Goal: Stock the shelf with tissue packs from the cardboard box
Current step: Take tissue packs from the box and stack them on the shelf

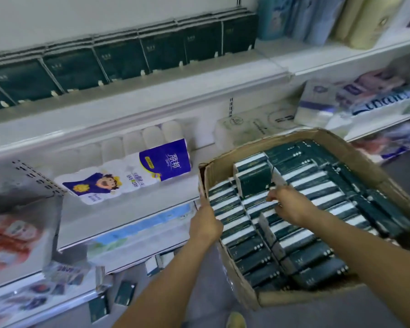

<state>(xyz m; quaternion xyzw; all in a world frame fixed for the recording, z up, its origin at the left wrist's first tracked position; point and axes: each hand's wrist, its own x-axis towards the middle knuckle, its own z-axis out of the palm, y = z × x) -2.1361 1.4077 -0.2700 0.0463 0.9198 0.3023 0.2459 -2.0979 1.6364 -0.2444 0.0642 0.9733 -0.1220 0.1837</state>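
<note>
The cardboard box (291, 298) is open at the top and filled with tissue packs (317, 263) that lie in close rows. Each pack is a small flat brick in smooth dark green wrapping with a white band along its side. The long axes of most packs run across the box, from its left wall toward its right wall.

The two hands are apart. The left hand (205, 223) is on the left wall of the box and seems to pinch the upper edge of the cardboard between thumb and fingers. The right hand (291, 204) reaches inside the box, near its middle. Its fingers (272, 197) curl down at the foot of one raised pack (255, 179), which stands higher than its neighbours. The picture is blurred there, so I cannot tell if the fingers already close on this pack or only touch it.

The raised pack is just beyond the right hand, toward the far left corner of the box, so this hand is clearly the nearer one. In my judgement the next move is to lift it up and carry it out over the left wall.

The shelf (199, 84) is beyond the box and to its left. Its top board already carries a row of the same green packs (128, 55), which stand upright side by side.
</note>
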